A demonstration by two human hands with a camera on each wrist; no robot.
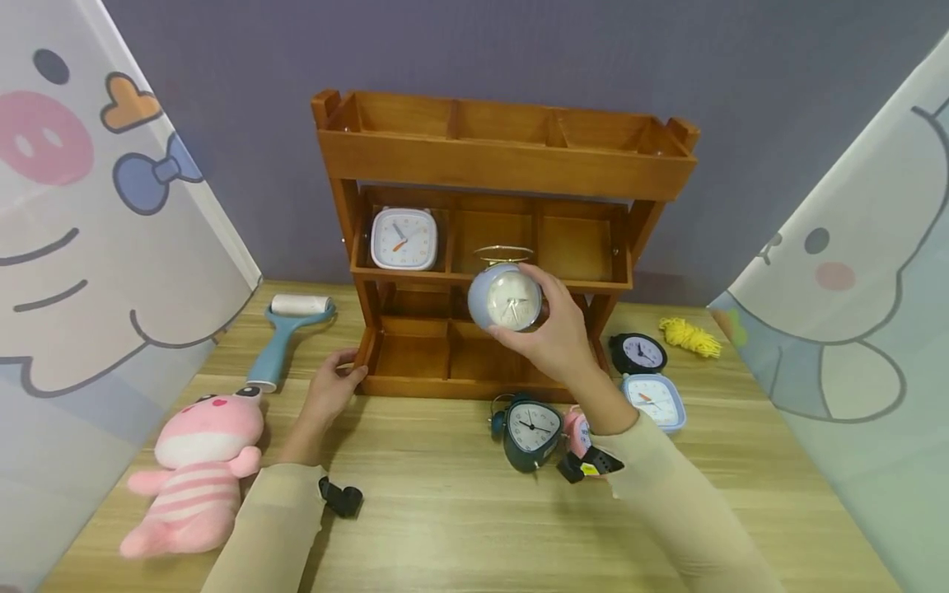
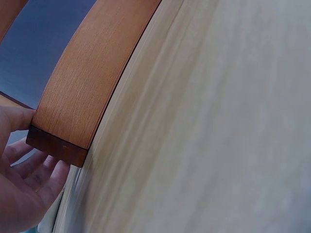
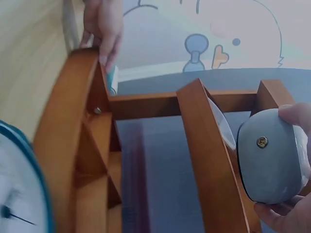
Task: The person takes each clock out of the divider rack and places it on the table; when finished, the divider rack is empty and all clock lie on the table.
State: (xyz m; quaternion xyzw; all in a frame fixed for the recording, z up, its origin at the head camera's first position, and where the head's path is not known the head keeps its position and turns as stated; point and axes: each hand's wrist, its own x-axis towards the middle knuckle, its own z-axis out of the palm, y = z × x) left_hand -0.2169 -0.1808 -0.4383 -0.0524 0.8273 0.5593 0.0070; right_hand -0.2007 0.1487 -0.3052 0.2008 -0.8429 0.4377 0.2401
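My right hand (image 1: 552, 333) holds a round light-blue alarm clock (image 1: 506, 298) with a gold handle, thumb and fingers on its sides. The clock is in front of the middle tier of a brown wooden shelf (image 1: 489, 385); its underside shows in the right wrist view. My left hand (image 1: 331, 385) grips the shelf's lower left front corner, thumb on one side and fingers on the other. A white square clock (image 1: 404, 239) stands in the middle tier's left compartment. Below my right forearm are a dark green clock (image 1: 530, 432) and a partly hidden pink clock (image 1: 577, 430).
Right of the shelf lie a black clock (image 1: 638, 353), a light-blue square clock (image 1: 656, 402) and yellow yarn (image 1: 689, 337). To the left are a blue-handled lint roller (image 1: 278, 346) and a pink striped plush toy (image 1: 200, 482). Cartoon-printed panels flank the table (image 1: 415, 527).
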